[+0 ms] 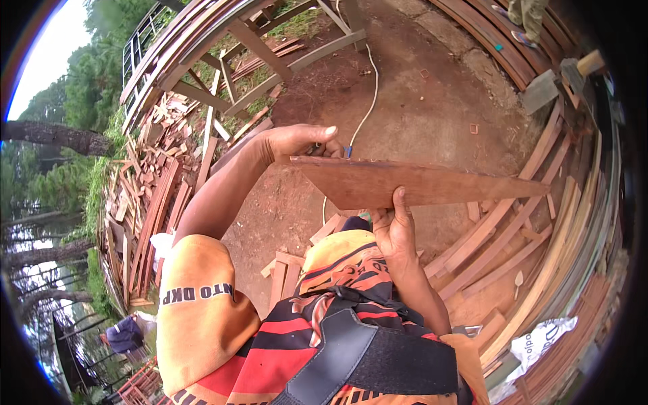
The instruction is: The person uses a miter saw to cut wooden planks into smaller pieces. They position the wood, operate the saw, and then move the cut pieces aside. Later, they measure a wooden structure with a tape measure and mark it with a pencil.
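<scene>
- A reddish-brown wooden board (412, 183) lies across the middle of the frame, its left end cut at a slant and its right end narrowing to a tip.
- The right hand (397, 233), just right of centre, grips the board at its lower edge: thumb pressed on the near face, fingers tucked underneath.
- The left hand (307, 143), upper centre, is at the board's upper left corner, thumb stretched out to the right and fingers curled; something small and dark shows at them, but it is too hidden to say whether they hold it or touch the wood.
- A pale cable (374, 84) runs down the upper middle of the frame, over the brown ground (432, 128), to behind the hands.
- A timber frame (260, 50) stands at upper left, with a heap of wood offcuts (158, 145) below it.
- Long planks (540, 283) curve along the right side, near a white printed bag (540, 344) at lower right.
- A person in dark blue (125, 335) is at lower left; another person's legs (530, 20) show at upper right.
</scene>
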Tool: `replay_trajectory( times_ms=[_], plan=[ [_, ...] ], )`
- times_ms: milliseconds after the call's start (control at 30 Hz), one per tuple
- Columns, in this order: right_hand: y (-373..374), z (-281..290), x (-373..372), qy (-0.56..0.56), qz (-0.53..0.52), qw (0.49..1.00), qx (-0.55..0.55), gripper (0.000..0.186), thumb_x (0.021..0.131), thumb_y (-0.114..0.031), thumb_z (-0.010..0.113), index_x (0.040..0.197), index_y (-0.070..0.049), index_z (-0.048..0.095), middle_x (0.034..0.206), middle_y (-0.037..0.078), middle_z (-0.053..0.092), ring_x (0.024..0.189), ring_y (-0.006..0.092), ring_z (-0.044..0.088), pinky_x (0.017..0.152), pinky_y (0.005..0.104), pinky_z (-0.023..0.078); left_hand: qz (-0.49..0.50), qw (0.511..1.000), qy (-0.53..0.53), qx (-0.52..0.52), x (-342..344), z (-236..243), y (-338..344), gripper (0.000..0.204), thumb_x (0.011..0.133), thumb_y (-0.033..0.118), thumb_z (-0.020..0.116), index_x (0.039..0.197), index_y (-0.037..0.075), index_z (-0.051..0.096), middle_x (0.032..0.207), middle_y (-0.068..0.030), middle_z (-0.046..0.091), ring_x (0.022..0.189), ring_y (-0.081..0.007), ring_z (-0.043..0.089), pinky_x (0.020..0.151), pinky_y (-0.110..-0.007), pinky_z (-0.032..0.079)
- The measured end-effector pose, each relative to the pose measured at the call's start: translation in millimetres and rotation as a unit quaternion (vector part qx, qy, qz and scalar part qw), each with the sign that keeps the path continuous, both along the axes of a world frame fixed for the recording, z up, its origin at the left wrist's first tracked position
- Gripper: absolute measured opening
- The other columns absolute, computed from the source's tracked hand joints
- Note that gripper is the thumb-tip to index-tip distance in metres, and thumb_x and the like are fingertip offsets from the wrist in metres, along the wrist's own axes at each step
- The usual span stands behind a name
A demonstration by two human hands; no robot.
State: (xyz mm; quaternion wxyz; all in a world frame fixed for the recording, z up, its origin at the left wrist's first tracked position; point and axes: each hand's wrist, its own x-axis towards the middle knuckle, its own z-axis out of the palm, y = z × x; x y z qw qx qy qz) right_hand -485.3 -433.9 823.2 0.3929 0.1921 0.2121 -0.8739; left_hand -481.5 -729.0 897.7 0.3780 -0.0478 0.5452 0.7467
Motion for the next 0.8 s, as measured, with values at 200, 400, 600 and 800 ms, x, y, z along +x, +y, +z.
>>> replay_trajectory(
  times_ms=[200, 400, 600, 800],
  plan=[
    [-60, 24, -42, -0.072, 0.126, 0.984, -0.103, 0.042, 0.091, -0.017, 0.08, 0.127, -0.01, 0.059, 0.123, 0.007, 0.069, 0.117, 0.0225, 0.067, 0.101, 0.0412, 0.061, 0.537, 0.795, 0.123, 0.253, 38, -58, 27, 0.103, 0.09, 0.088, 0.035, 0.149, 0.004, 0.047, 0.133, -0.0188, 0.066, 0.119, -0.0339, 0.067, 0.091, -0.043, 0.06],
    [-48, 2, -114, 0.035, 0.373, 0.907, -0.192, 0.051, 0.1, -0.027, 0.07, 0.143, -0.005, 0.055, 0.138, 0.011, 0.064, 0.128, 0.023, 0.062, 0.108, 0.0383, 0.052, 0.7, 0.633, 0.323, -0.071, -11, -78, 100, 0.062, 0.093, 0.048, 0.071, 0.13, 0.001, 0.055, 0.112, -0.0083, 0.066, 0.09, -0.014, 0.062, 0.069, -0.027, 0.048],
    [143, -168, -317, 0.128, 0.609, 0.782, 0.025, 0.05, 0.108, -0.022, 0.054, 0.152, -0.002, 0.044, 0.151, 0.015, 0.053, 0.132, 0.0192, 0.058, 0.109, 0.0322, 0.049, 0.802, 0.45, 0.363, -0.146, -109, -24, 97, 0.041, 0.095, 0.027, 0.065, 0.121, -0.004, 0.058, 0.105, -0.0137, 0.067, 0.096, -0.0222, 0.067, 0.085, -0.036, 0.055],
    [301, -285, -430, 0.012, 0.372, 0.92, 0.124, 0.035, 0.106, -0.016, 0.051, 0.134, 0.004, 0.058, 0.12, 0.011, 0.071, 0.106, 0.0187, 0.07, 0.087, 0.0322, 0.062, 0.835, 0.414, 0.351, -0.093, -204, 44, 83, 0.051, 0.095, 0.035, 0.06, 0.127, -0.004, 0.055, 0.11, -0.0173, 0.064, 0.102, -0.0253, 0.067, 0.089, -0.04, 0.057]
  ],
)
